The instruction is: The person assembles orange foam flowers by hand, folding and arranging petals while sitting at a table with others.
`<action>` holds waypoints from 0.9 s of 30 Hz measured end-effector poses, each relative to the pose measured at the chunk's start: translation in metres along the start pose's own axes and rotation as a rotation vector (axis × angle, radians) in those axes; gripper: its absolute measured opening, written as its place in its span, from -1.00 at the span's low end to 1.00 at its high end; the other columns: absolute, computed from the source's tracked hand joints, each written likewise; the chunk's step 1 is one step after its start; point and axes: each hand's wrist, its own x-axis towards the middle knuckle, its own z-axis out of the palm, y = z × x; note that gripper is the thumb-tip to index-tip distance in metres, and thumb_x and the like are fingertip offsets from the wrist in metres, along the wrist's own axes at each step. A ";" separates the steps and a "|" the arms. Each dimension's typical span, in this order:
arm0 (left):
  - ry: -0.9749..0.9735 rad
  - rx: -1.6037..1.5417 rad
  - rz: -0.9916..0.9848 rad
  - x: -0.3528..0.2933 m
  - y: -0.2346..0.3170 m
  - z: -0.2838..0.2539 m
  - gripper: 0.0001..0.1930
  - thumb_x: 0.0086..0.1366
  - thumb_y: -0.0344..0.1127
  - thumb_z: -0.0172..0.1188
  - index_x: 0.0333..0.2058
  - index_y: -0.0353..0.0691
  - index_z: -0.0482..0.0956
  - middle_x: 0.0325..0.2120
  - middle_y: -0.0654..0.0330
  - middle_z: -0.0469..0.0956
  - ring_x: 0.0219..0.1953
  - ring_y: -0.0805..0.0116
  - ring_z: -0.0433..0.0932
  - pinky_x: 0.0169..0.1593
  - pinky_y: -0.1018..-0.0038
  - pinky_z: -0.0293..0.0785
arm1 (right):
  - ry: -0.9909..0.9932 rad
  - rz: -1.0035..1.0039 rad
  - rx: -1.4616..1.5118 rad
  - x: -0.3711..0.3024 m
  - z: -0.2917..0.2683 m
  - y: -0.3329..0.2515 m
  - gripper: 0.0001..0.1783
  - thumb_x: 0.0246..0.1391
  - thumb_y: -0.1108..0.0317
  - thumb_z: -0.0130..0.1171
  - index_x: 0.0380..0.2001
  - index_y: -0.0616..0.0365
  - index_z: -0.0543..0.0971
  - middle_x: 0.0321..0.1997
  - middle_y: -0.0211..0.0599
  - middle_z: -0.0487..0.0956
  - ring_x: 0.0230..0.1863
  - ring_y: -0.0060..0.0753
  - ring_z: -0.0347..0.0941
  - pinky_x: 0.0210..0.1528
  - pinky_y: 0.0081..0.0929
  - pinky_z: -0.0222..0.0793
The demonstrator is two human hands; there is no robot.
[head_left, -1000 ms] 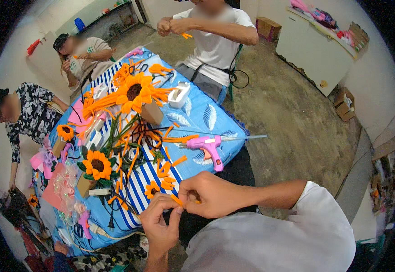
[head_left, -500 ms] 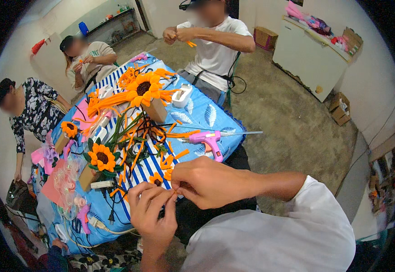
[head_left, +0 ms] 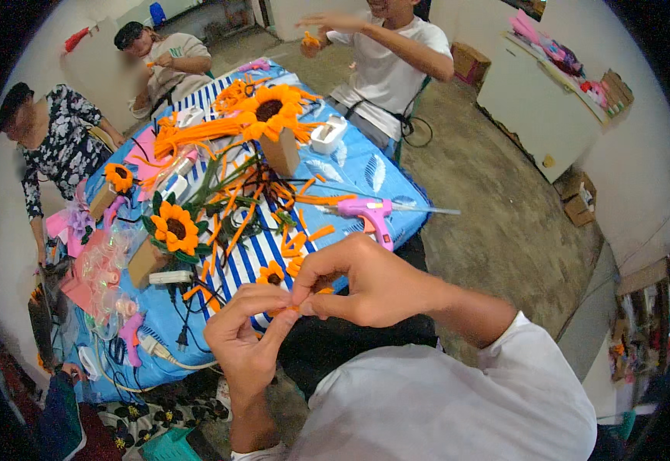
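My left hand (head_left: 247,326) and my right hand (head_left: 369,284) meet over the table's near edge, fingertips pinched together. Between them is a small orange pipe cleaner piece (head_left: 293,310), mostly covered by my fingers. Just beyond my fingers lies a small orange flower (head_left: 270,274) with a dark centre, beside short orange pipe cleaner pieces (head_left: 321,233). A pink-purple glue gun (head_left: 369,215) rests past my right hand. Farther left, an orange sunflower with green leaves (head_left: 175,227) is fixed at a cardboard block (head_left: 145,263).
A large orange sunflower (head_left: 268,110) tops another block at the far side, near a white tape dispenser (head_left: 329,135). A white power strip (head_left: 170,278), cords and a second glue gun (head_left: 131,338) lie left. Three people sit or stand around the blue tablecloth (head_left: 381,180).
My fingers have shifted around the orange piece, which now shows more between them. The view has tilted slightly. Across the table, a person in white has drawn their hands apart.
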 end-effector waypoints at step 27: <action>0.268 -0.079 -0.133 0.026 -0.051 0.008 -0.89 0.22 -0.71 0.15 -0.34 -0.37 0.48 -0.29 0.07 0.54 -0.19 0.40 0.51 -0.03 0.47 0.43 | 0.316 -0.094 -0.230 0.037 0.032 0.058 -0.88 0.01 0.45 0.27 -0.37 0.27 0.61 -0.41 -0.05 0.63 -0.40 -0.09 0.63 -0.32 -0.28 0.52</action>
